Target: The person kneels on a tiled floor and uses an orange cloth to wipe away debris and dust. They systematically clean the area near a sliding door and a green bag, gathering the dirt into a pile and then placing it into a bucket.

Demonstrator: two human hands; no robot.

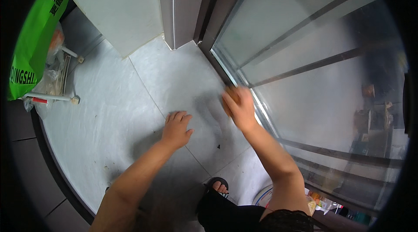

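Observation:
My right hand (242, 108), smeared a little by motion, is closed around a small orange-brown thing (232, 95) whose kind I cannot make out. It is beside the metal bottom rail (263, 111) of a glass door (300, 97). To its left, my left hand (176, 128) is over the pale tiled floor (143, 97) with its fingers spread and nothing in it. Whether the left fingertips touch the tile I cannot tell. A tiny dark fleck (218, 146) lies on the floor between my forearms.
At the left, a bright green bag (37, 44) and clear plastic hang by a white-legged rack (52, 97). A tiled wall corner (117, 14) stands ahead. My sandalled foot (219, 186) is below, near a round-rimmed container (263, 197) and colourful packages (324, 203).

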